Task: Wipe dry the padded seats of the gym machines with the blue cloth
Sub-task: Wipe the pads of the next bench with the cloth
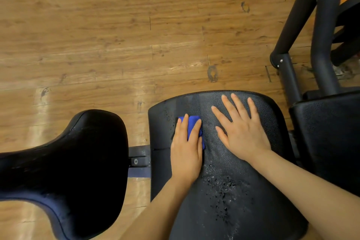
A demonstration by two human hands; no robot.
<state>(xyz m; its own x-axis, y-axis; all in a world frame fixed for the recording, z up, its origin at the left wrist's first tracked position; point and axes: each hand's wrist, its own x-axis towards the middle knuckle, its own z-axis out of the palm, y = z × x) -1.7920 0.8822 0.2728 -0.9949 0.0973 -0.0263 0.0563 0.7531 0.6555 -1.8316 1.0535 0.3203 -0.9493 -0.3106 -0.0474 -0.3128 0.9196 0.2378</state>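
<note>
At the lower centre of the frame, the left hand (pixel 186 148) lies flat with straight fingers on the blue cloth (pixel 192 122), pressing it onto the padded seat (pixel 233 191). Just to its right, the right hand (pixel 241 128) rests open on the same seat, fingers spread wide, holding nothing. Water droplets (pixel 224 187) bead on the seat below the hands. A second dark padded seat (pixel 78 161) fills the lower left. Black machine frame tubes (pixel 323 25) rise at the upper right above the wooden floor (pixel 97 35).
</note>
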